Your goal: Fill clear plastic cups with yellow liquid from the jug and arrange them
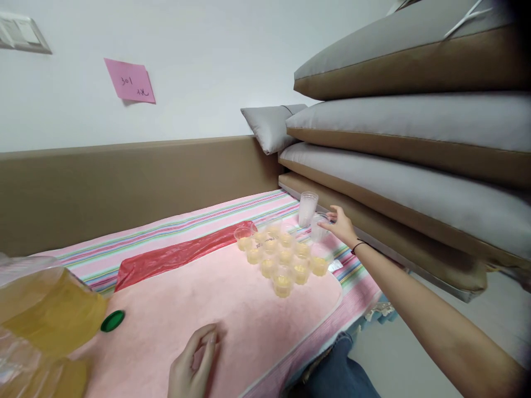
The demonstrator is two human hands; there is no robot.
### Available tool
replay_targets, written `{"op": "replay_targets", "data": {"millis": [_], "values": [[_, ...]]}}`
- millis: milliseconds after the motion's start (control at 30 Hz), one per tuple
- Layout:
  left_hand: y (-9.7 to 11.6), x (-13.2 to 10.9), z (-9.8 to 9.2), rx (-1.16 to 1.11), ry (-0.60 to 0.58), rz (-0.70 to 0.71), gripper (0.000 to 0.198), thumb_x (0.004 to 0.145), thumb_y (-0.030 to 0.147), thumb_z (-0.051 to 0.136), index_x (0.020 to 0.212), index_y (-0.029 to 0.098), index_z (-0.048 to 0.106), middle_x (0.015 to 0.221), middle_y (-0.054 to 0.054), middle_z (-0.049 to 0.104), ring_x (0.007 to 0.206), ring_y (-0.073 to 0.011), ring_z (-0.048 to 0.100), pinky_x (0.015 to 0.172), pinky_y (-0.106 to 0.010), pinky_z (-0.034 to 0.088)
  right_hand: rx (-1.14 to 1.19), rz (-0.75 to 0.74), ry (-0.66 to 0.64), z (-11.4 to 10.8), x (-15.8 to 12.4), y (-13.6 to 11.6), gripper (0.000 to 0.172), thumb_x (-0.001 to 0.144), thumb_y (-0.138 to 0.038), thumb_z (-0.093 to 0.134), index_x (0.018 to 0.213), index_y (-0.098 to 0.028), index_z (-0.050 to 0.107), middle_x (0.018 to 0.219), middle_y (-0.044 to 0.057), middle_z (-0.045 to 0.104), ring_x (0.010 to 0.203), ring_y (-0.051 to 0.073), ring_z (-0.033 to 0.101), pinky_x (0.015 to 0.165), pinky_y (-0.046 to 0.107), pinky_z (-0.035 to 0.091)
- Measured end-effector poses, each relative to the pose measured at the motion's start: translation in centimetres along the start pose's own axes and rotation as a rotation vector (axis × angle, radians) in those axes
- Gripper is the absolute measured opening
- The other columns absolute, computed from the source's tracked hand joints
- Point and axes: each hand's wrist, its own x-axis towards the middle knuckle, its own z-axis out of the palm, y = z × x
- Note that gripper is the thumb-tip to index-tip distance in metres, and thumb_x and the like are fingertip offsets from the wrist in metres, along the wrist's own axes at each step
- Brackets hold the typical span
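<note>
My right hand [343, 228] is stretched out to the far right, its fingers curled round the edge of a short stack of clear plastic cups [318, 229]. A taller stack of clear cups [307, 210] stands just behind it. To the left, several clear cups holding pale yellow liquid [285, 257] stand close together on a pink mat [244, 320]. At the near edge, my left hand [194, 359] rests over the mat with thumb and fingers closed together, nothing showing in them.
Large clear containers of yellow liquid [53, 309] stand at the left, slightly blurred, beside a green cap [112, 320]. A red plastic bag [178, 257] lies along the mat's far edge. Stacked grey-and-brown cushions [398, 119] rise at the right, overhanging near my right arm.
</note>
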Motion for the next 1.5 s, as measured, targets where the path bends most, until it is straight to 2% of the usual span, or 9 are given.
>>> {"op": "replay_targets", "data": {"millis": [233, 333, 433, 567, 700, 867, 967, 1100, 1500], "values": [[-0.1, 0.0, 0.0, -0.02, -0.019, -0.008, 0.04, 0.08, 0.057, 0.055, 0.095, 0.021, 0.067, 0.098, -0.005, 0.074, 0.091, -0.022, 0.071, 0.081, -0.027, 0.057, -0.01, -0.085, 0.051, -1.7, 0.5, -2.6, 0.081, 0.058, -0.043, 0.078, 0.127, -0.017, 0.046, 0.115, 0.017, 0.067, 0.108, 0.032, 0.062, 0.092, 0.045, 0.048], [-0.1, 0.0, -0.1, -0.014, -0.008, 0.03, 0.04, 0.08, 0.056, 0.055, 0.094, 0.021, 0.068, 0.093, -0.005, 0.075, 0.089, -0.0228, 0.072, 0.079, -0.029, 0.057, -0.014, -0.15, 0.075, -3.0, 0.6, -5.1, 0.08, 0.06, -0.044, 0.078, 0.128, -0.02, 0.045, 0.118, 0.015, 0.066, 0.113, 0.032, 0.059, 0.094, 0.046, 0.047], [0.1, -0.1, -0.2, -0.017, 0.024, 0.062, 0.038, 0.081, 0.055, 0.054, 0.093, 0.021, 0.068, 0.089, -0.005, 0.075, 0.087, -0.0228, 0.072, 0.078, -0.03, 0.057, 0.027, -0.255, 0.061, -4.0, -0.6, -8.5, 0.078, 0.062, -0.042, 0.079, 0.129, -0.023, 0.044, 0.119, 0.013, 0.066, 0.114, 0.03, 0.059, 0.092, 0.044, 0.049], [0.5, -0.3, -0.7, -0.025, 0.063, 0.087, 0.035, 0.083, 0.052, 0.053, 0.094, 0.021, 0.066, 0.087, -0.005, 0.075, 0.086, -0.0224, 0.071, 0.079, -0.032, 0.056, 0.161, -0.384, -0.084, -3.6, -5.1, -13.3, 0.074, 0.065, -0.038, 0.079, 0.129, -0.025, 0.045, 0.12, 0.011, 0.066, 0.116, 0.028, 0.059, 0.094, 0.045, 0.048], [0.6, -0.6, -1.5, -0.058, 0.119, 0.089, 0.032, 0.085, 0.046, 0.051, 0.097, 0.02, 0.064, 0.088, -0.006, 0.074, 0.089, -0.0226, 0.07, 0.082, -0.034, 0.054, 0.314, -0.411, -0.326, -0.9, -12.7, -16.4, 0.075, 0.065, -0.036, 0.08, 0.13, -0.029, 0.042, 0.124, 0.009, 0.063, 0.117, 0.028, 0.058, 0.094, 0.046, 0.047], [0.2, -1.1, -1.9, -0.07, 0.128, 0.084, 0.025, 0.084, 0.029, 0.05, 0.105, 0.019, 0.06, 0.099, -0.008, 0.073, 0.097, -0.022, 0.068, 0.088, -0.037, 0.052, 0.478, -0.245, -0.634, 4.3, -22.3, -16.7, 0.076, 0.065, -0.032, 0.08, 0.129, -0.028, 0.04, 0.124, 0.012, 0.062, 0.107, 0.025, 0.064, 0.089, 0.043, 0.051], [0.1, -1.4, -1.7, -0.057, 0.113, 0.108, 0.032, 0.075, 0.014, 0.05, 0.106, 0.019, 0.06, 0.104, -0.008, 0.072, 0.101, -0.0216, 0.066, 0.093, -0.038, 0.05, 0.5, -0.175, -0.695, 6.7, -25.7, -16.2, 0.076, 0.066, -0.03, 0.079, 0.13, -0.027, 0.039, 0.125, 0.013, 0.063, 0.111, 0.025, 0.062, 0.092, 0.044, 0.05], [0.1, -1.8, -1.5, -0.058, 0.108, 0.127, 0.037, 0.071, 0.008, 0.047, 0.105, 0.018, 0.059, 0.107, -0.009, 0.07, 0.104, -0.0218, 0.065, 0.095, -0.04, 0.048, 0.504, -0.198, -0.706, 7.9, -27.3, -16.2, 0.078, 0.066, -0.026, 0.079, 0.133, -0.028, 0.037, 0.127, 0.012, 0.062, 0.119, 0.026, 0.058, 0.095, 0.044, 0.048], [0.2, -2.3, -1.1, -0.072, 0.094, 0.116, 0.041, 0.072, 0.005, 0.044, 0.11, 0.018, 0.054, 0.11, -0.01, 0.068, 0.105, -0.0211, 0.064, 0.096, -0.04, 0.047, 0.408, -0.254, -0.726, 8.0, -28.8, -17.3, 0.077, 0.068, -0.023, 0.074, 0.134, -0.025, 0.036, 0.13, 0.014, 0.059, 0.123, 0.027, 0.054, 0.1, 0.047, 0.044]]}}
